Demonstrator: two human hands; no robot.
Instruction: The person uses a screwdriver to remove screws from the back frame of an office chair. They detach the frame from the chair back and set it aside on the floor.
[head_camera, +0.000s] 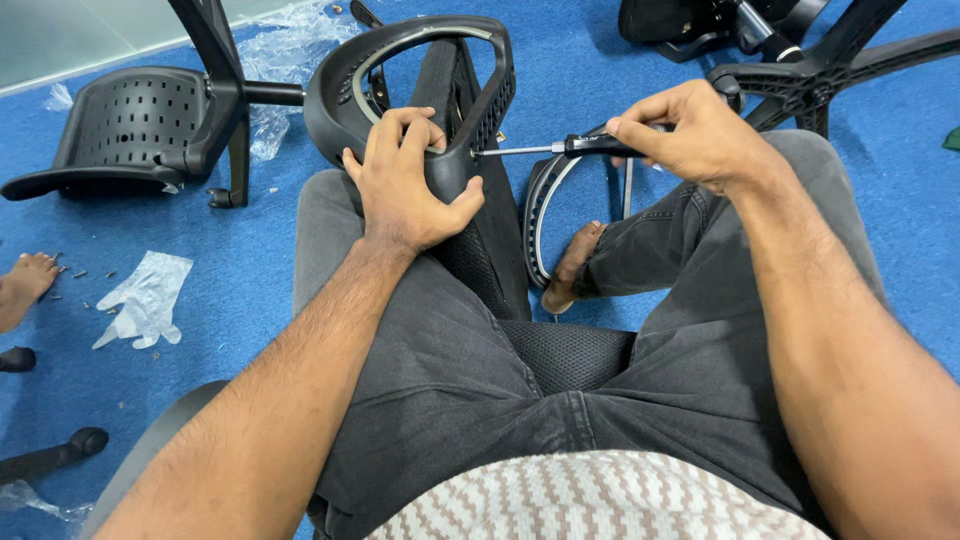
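Observation:
A black plastic chair backrest frame (340, 75) with mesh stands upright between my knees. My left hand (405, 180) clamps its lower curved part against my left thigh. In my right hand (695, 135) is a black-handled screwdriver (545, 149), held level. Its metal tip touches the right side of the frame just beside my left thumb. I am sitting, in dark grey jeans, with one bare foot (572, 265) tucked under my right leg.
A black perforated chair seat shell (120, 125) lies on its side on the blue carpet at left. A star-shaped chair base (820, 70) sits at top right. A clear plastic glove (145, 300) and small screws lie left. Another person's bare foot (22, 285) shows at the left edge.

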